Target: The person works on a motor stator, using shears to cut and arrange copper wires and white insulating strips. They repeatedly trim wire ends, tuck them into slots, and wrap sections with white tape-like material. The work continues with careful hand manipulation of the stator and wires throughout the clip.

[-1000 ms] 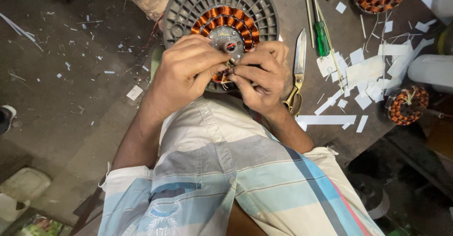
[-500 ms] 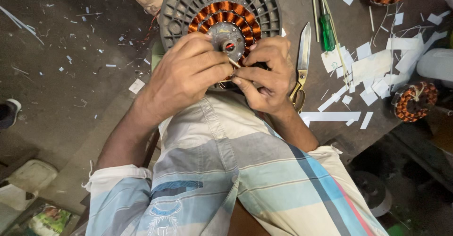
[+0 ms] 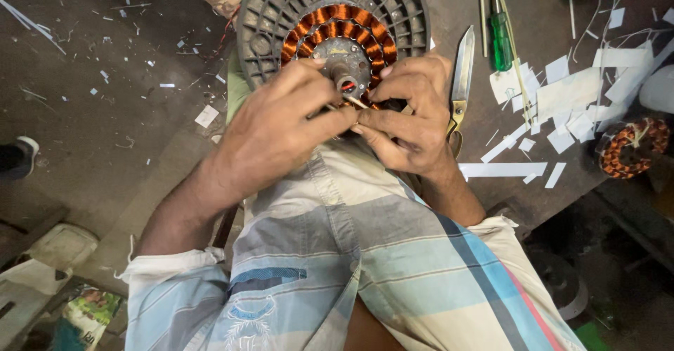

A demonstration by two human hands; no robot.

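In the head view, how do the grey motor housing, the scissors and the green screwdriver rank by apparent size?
1. Grey motor housing, largest.
2. Scissors.
3. Green screwdriver, smallest, though its tip is cut off.

left hand [image 3: 281,130] slid lower, motor hub [image 3: 344,60] now uncovered

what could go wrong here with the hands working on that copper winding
1. Both the left hand and right hand pinch close together at the copper winding; a slip might nick or kink the fine wire.
2. The scissors lie right beside the right hand, so a sideways move could catch the blades.
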